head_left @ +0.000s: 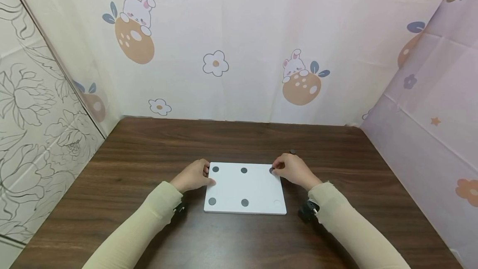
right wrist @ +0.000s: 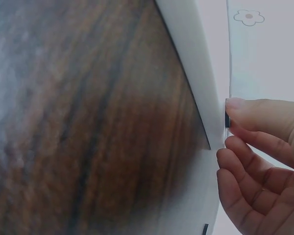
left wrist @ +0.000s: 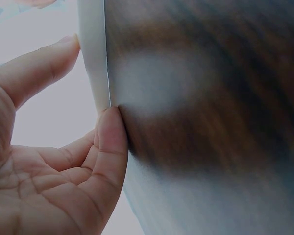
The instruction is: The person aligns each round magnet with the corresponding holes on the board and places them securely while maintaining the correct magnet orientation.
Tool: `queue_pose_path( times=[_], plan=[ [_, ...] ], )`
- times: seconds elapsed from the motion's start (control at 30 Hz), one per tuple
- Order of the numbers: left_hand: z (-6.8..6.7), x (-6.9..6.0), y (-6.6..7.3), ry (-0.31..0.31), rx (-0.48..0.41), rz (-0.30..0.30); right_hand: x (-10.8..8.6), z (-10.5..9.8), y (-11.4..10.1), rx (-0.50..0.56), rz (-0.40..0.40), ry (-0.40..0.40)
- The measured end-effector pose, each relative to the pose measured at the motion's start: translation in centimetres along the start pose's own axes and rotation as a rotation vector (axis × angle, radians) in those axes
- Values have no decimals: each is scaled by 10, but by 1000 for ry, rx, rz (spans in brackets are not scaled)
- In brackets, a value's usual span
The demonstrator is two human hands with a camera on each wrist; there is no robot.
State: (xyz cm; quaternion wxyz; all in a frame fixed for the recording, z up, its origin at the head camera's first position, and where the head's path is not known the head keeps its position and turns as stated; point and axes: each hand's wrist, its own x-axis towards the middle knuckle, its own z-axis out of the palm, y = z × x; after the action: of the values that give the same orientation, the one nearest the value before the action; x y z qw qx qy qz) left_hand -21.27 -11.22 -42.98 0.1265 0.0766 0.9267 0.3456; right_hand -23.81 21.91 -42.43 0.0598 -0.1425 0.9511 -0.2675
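Observation:
A white rectangular board [head_left: 244, 186] lies flat on the table. Dark round discs sit on it, such as one at the top left [head_left: 215, 169] and one at the lower middle [head_left: 244, 202]. A faint round outline [head_left: 277, 203] marks its lower right corner. My left hand [head_left: 193, 176] holds the board's left side, thumb at the upper edge, bent fingers against the side. At the far right corner, my right hand [head_left: 295, 170] pinches a black disc [right wrist: 227, 120] between thumb and forefinger, right at the board's surface. The other right fingers curl loosely beside the board's edge.
One more dark disc [head_left: 293, 152] is on the dark wooden table [head_left: 242, 240] just beyond my right hand. A printed curtain [head_left: 250, 86] hangs behind the table's far edge, and patterned panels stand at both sides. Each wrist carries a small black device.

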Motion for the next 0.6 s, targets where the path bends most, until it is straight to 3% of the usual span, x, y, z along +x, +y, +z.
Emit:
queue_pose_path(
  times=[0.6],
  plan=[
    [0,-1,1,4,3,8,0,1,1,5,4,-1]
  ],
)
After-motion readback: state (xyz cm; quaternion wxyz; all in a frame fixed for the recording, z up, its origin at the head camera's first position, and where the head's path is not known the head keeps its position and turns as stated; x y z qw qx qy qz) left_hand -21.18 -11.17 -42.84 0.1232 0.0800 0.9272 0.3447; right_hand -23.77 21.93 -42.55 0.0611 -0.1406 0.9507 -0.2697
